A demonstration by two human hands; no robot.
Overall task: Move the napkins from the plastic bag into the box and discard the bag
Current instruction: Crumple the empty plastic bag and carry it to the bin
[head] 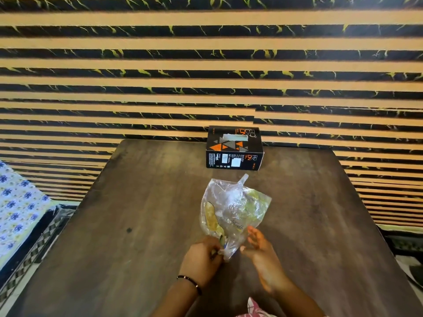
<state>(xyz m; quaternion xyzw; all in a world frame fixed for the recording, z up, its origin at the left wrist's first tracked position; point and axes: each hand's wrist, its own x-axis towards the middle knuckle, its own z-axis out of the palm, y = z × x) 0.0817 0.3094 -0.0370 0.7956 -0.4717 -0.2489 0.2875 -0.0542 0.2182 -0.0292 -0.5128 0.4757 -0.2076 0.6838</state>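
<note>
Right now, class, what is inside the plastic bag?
The plastic bag looks crumpled and nearly empty: only clear film and yellow-green print show. No napkins are visible, though the folds could hide something.

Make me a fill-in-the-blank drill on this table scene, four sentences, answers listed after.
1. The left hand pinches the near end of the clear plastic ____.
2. The right hand is ____, its fingers spread beside the bag.
3. The black box stands at the table's ____ edge, by the striped wall.
4. A dark bracelet circles the ____ wrist.

Answers: bag; open; far; left
</note>
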